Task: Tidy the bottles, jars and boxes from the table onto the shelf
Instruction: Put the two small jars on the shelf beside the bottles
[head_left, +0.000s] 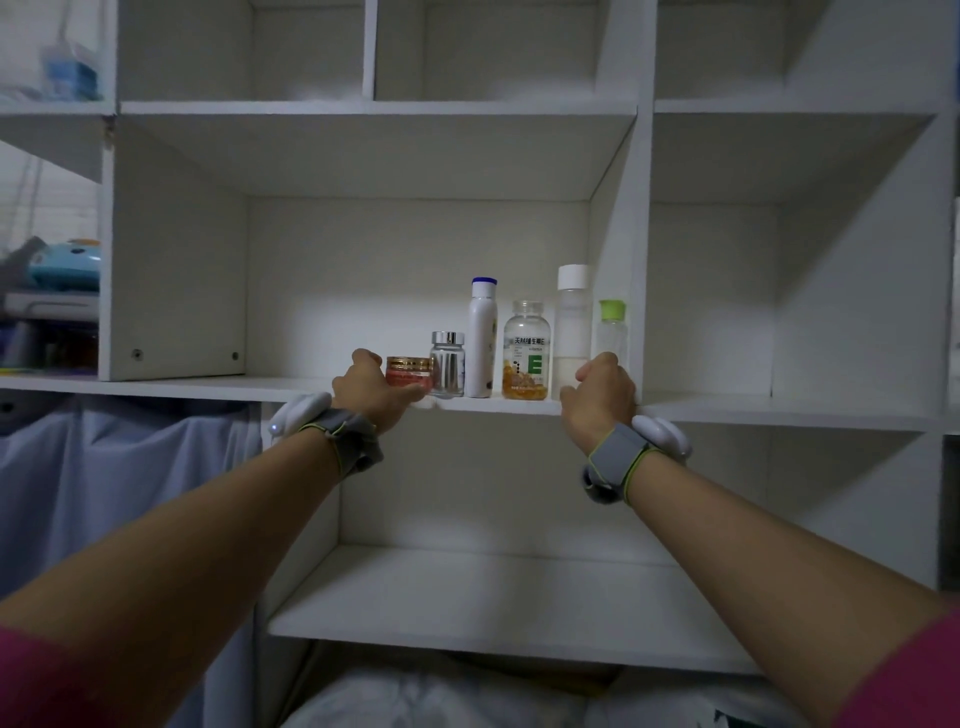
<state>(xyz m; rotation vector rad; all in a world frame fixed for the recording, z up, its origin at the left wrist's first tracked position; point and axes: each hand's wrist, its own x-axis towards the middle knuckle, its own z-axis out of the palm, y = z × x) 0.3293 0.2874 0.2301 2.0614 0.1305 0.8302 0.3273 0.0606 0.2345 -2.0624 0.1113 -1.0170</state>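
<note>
Now both our hands reach the shelf (498, 406).
Our left hand (370, 388) curls round the red jar (409, 372) at the front edge; our right hand (600, 391) is curled against the tall bottle (573, 322) and green-capped bottle (612, 332), and we cannot tell its grip. Between stand a silver-capped jar (447, 365), white bottle (481, 338) and vitamin jar (526, 353).

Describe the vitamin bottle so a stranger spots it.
In the white shelf unit's wide middle compartment, six containers stand in a row. Third from the right is a clear bottle, alone holding yellow capsules and bearing a green E.
</note>
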